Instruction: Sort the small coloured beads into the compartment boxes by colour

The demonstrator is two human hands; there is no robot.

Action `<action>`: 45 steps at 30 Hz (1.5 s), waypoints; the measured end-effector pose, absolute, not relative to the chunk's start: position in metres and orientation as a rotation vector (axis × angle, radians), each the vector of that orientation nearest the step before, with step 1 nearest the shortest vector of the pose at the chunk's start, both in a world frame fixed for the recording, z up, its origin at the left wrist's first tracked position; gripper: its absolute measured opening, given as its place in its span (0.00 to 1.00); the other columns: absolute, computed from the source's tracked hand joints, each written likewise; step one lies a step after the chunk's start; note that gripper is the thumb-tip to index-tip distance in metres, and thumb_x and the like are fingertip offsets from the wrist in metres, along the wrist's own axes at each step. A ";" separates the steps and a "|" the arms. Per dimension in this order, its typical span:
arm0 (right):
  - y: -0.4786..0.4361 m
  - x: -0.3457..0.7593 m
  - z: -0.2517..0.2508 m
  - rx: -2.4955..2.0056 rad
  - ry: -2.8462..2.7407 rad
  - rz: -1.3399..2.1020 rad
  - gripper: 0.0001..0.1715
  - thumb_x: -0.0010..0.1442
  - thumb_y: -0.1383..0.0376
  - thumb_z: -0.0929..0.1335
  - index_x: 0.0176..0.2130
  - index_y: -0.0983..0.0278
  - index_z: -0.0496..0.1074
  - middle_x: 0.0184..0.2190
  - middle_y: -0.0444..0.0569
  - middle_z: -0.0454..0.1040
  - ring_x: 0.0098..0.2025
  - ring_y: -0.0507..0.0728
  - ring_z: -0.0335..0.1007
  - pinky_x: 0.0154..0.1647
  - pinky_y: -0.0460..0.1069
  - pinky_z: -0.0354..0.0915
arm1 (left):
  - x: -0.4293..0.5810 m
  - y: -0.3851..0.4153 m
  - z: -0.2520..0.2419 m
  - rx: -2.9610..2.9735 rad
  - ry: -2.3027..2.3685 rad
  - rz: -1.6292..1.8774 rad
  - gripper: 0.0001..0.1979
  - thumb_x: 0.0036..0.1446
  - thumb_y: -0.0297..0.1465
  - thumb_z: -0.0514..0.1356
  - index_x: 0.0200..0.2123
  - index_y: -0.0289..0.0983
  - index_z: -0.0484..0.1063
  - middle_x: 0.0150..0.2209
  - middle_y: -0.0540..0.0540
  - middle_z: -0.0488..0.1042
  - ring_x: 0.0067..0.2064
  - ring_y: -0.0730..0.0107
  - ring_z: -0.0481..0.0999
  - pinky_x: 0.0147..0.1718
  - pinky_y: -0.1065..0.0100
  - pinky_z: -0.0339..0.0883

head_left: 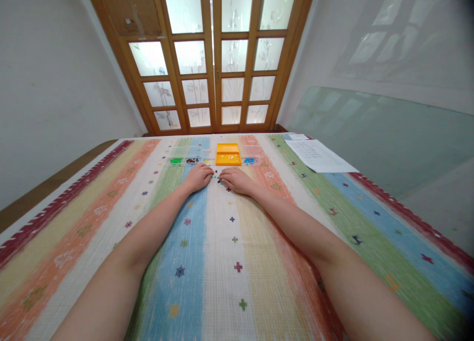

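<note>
Both of my arms reach far forward over a striped, many-coloured cloth (222, 262). My left hand (198, 176) and my right hand (234, 179) lie knuckles up, side by side, fingers curled down around a small heap of tiny coloured pieces (218, 179) between them. Whether either hand pinches a piece is too small to tell. Just beyond the hands stands an orange box (228, 154) with small pieces inside. Clear compartments flank it, holding green pieces (176, 160), dark red pieces (192, 160) and blue pieces (249, 160).
A printed white sheet of paper (317, 155) lies at the far right of the cloth. A wooden door with frosted glass panes (215, 59) stands behind the table. A glass pane (388, 138) leans against the right wall.
</note>
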State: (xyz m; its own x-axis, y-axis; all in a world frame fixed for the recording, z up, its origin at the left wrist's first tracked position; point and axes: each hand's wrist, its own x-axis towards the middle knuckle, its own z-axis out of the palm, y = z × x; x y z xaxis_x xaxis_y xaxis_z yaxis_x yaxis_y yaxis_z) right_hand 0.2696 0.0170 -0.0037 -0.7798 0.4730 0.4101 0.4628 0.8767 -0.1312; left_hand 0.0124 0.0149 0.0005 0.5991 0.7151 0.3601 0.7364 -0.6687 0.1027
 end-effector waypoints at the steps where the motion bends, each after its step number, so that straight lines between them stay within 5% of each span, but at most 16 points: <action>1: 0.018 0.270 -0.005 -0.690 -2.606 0.031 0.16 0.74 0.66 0.65 0.51 0.64 0.82 0.52 0.57 0.81 0.55 0.62 0.76 0.60 0.58 0.67 | 0.012 0.015 0.000 -2.741 -1.272 -0.586 0.16 0.70 0.30 0.54 0.49 0.40 0.82 0.51 0.44 0.83 0.56 0.57 0.75 0.62 0.54 0.66; 10: 0.020 0.269 -0.011 -0.619 -2.607 0.139 0.18 0.74 0.67 0.64 0.54 0.61 0.82 0.58 0.54 0.79 0.63 0.61 0.72 0.67 0.58 0.63 | 0.014 0.017 -0.006 -2.781 -1.213 -0.638 0.18 0.71 0.33 0.53 0.56 0.39 0.79 0.58 0.42 0.79 0.61 0.57 0.73 0.67 0.52 0.63; 18: 0.018 0.268 -0.009 -0.725 -2.599 0.099 0.17 0.74 0.65 0.65 0.53 0.63 0.82 0.55 0.57 0.80 0.56 0.62 0.75 0.61 0.58 0.67 | 0.014 0.017 -0.008 -2.806 -1.202 -0.571 0.20 0.72 0.35 0.53 0.62 0.39 0.75 0.63 0.42 0.75 0.67 0.58 0.69 0.71 0.52 0.58; 31: 0.034 0.294 -0.003 -1.020 -2.238 -0.030 0.21 0.75 0.65 0.62 0.59 0.62 0.79 0.59 0.57 0.77 0.61 0.64 0.70 0.66 0.60 0.62 | 0.022 0.008 0.005 -2.820 -1.071 -0.547 0.18 0.71 0.32 0.53 0.55 0.42 0.80 0.58 0.43 0.78 0.63 0.55 0.70 0.69 0.49 0.59; 41: 0.064 0.334 -0.019 -1.503 -1.791 -0.159 0.24 0.75 0.63 0.59 0.40 0.63 0.82 0.43 0.58 0.81 0.49 0.63 0.73 0.61 0.60 0.60 | 0.028 0.002 0.012 -2.804 -1.083 -0.521 0.17 0.72 0.34 0.53 0.51 0.42 0.82 0.52 0.42 0.80 0.59 0.54 0.71 0.63 0.49 0.64; 45: 0.064 0.332 -0.022 -1.485 -1.804 -0.139 0.20 0.72 0.64 0.61 0.44 0.64 0.83 0.49 0.59 0.80 0.53 0.65 0.72 0.60 0.60 0.64 | 0.029 0.001 0.010 -2.796 -1.086 -0.512 0.18 0.72 0.35 0.52 0.53 0.42 0.81 0.53 0.42 0.80 0.59 0.55 0.71 0.64 0.51 0.64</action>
State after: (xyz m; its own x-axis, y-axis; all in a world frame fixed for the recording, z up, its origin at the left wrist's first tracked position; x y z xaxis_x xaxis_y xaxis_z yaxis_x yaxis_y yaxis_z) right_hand 0.3318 0.0637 -0.0219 -0.0135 0.7868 0.6171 0.8722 0.3111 -0.3775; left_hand 0.0289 0.0013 0.0104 0.6895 0.6376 0.3436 0.6709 -0.7410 0.0288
